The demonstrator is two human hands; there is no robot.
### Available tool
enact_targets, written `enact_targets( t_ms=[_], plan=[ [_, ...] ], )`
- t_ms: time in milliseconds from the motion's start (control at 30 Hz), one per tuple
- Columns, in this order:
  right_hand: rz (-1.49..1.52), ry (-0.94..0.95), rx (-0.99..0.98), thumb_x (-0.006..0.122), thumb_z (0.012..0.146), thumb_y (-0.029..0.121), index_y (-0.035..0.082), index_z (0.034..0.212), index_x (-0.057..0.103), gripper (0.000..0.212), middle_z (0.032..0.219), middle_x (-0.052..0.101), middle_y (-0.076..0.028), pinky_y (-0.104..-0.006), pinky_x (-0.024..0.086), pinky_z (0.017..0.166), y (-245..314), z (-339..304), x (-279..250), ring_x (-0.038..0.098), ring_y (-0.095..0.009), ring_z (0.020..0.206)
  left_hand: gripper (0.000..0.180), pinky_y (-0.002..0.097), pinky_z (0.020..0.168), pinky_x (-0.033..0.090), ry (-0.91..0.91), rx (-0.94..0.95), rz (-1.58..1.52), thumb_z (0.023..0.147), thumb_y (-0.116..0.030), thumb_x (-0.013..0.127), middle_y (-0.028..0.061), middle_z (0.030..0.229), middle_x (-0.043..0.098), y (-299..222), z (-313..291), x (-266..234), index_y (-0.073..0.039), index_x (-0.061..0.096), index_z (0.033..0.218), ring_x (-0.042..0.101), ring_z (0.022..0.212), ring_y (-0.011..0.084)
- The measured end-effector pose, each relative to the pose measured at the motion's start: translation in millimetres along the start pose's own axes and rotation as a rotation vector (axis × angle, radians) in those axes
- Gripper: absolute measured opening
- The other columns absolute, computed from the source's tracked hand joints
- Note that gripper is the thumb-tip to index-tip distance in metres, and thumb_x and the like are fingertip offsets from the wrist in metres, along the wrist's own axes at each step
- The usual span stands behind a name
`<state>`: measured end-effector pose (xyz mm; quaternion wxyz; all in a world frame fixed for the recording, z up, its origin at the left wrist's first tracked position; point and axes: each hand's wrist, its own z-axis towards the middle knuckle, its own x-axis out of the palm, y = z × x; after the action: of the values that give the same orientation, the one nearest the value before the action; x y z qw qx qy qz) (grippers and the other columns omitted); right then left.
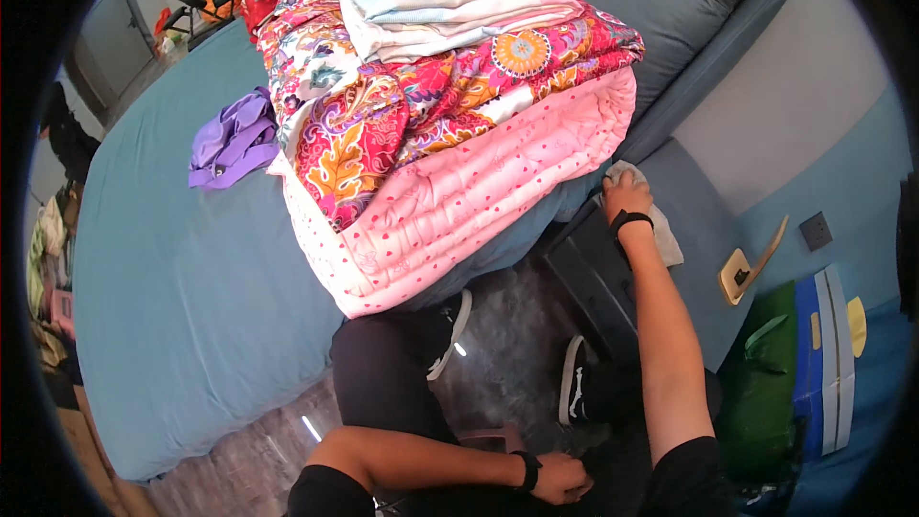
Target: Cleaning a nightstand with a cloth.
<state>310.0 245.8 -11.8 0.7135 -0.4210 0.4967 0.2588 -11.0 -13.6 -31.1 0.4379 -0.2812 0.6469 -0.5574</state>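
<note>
My right hand (pixel 627 195) reaches far forward to the bedside cabinet (pixel 697 193). Its fingers are bent over a pale grey cloth (pixel 667 237), pressing it on the cabinet top beside the bed. Part of the cloth lies under my wrist. My left hand (pixel 563 479) rests low down near my dark trousers, its fingers curled in, and no object shows in it. A black band circles each wrist.
A blue-grey bed (pixel 182 325) carries a pink quilt (pixel 459 201), a patterned red quilt (pixel 421 105), a folded pale sheet (pixel 450 0) and purple clothing (pixel 235 139). A wooden holder (pixel 735 276) stands on the cabinet; green and blue bags (pixel 766 364) stand at right.
</note>
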Motion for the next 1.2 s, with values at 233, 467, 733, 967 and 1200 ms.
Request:
enact_targets(
  t_ms=[233,467,733,967,1200],
  plan=[
    [0.285,-0.089,0.273,0.053,0.089,0.048,0.013,0.118,0.056,0.046,0.109,0.060,-0.019,-0.0501,0.047,0.088,-16.2,22.2,30.0,0.057,-0.040,0.106,0.017,0.0468,0.068,0.048,-0.028,0.080,0.016,0.084,-0.020,0.058,0.0177,0.081,0.063,-0.7,6.6,6.5,-0.004,0.059,0.087,0.062,0.080,0.0382],
    [0.076,0.045,0.225,0.051,0.092,0.045,0.013,0.132,0.049,0.052,0.121,0.056,-0.013,-0.0466,0.048,0.087,-5.4,16.4,6.1,0.054,-0.039,0.108,0.017,0.0481,0.065,0.047,-0.047,0.042,0.031,0.086,-0.022,0.058,0.0180,0.078,0.063,1.8,3.8,-4.3,-0.005,0.059,0.088,0.062,0.077,0.0385],
    [0.010,-0.184,-0.088,0.052,0.091,0.041,0.008,0.103,0.067,0.038,0.123,0.056,-0.011,-0.0452,0.050,0.081,-7.7,-14.5,2.8,0.059,-0.037,0.093,0.018,0.0468,0.068,0.049,0.015,-0.018,0.094,0.086,-0.023,0.058,0.0181,0.080,0.063,-15.4,-0.4,-10.7,-0.006,0.061,0.091,0.063,0.079,0.0375],
    [0.104,-0.063,0.034,0.051,0.091,0.049,0.008,0.118,0.057,0.049,0.118,0.060,-0.014,-0.0463,0.047,0.086,-17.3,3.1,26.2,0.056,-0.037,0.102,0.020,0.0465,0.072,0.049,0.069,0.022,0.064,0.087,-0.022,0.058,0.0160,0.086,0.064,-8.2,5.6,3.2,-0.003,0.060,0.089,0.063,0.084,0.0351],
    [0.130,-0.118,0.099,0.051,0.092,0.045,0.014,0.117,0.058,0.041,0.112,0.060,-0.013,-0.0481,0.046,0.084,-13.3,8.5,23.5,0.056,-0.038,0.100,0.019,0.0465,0.067,0.050,0.021,0.001,0.062,0.086,-0.022,0.059,0.0173,0.083,0.064,-4.3,6.6,-4.0,-0.003,0.061,0.090,0.063,0.079,0.0370]
  ],
)
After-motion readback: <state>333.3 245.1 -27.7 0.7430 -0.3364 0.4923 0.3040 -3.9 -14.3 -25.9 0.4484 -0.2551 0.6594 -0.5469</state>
